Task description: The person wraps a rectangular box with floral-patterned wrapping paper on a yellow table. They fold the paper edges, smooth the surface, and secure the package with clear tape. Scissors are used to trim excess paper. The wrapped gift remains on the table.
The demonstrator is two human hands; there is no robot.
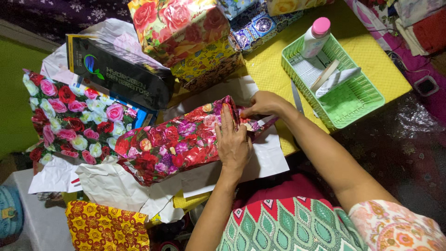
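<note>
A person seated at a low table covered in a yellow cloth (278,79) wraps a box. The half-wrapped parcel (176,139), in shiny red and purple flower-print paper, lies at the table's near centre on sheets of white paper (269,158). The left hand (233,142) lies flat on top of the parcel's right end, fingers straight and together, pressing the paper down without grasping it. The right hand (262,103) is just beyond, at the parcel's far right corner, its fingertips pinched shut on a folded flap of the wrapping.

To the left sits a box wrapped in pink, red and white rose paper (69,121), with a long black carton (123,74) lying just behind it. At the far centre, more gift-wrapped boxes (186,37) in rose and patterned papers are stacked. At the far right, a green plastic basket (362,100) holds a white bottle with a pink cap (315,37) and some papers. A yellow and red patterned parcel (104,227) sits at the near left edge. Beyond the table on the right is a dark patterned floor covering (399,153); on the left, a green surface (14,93).
</note>
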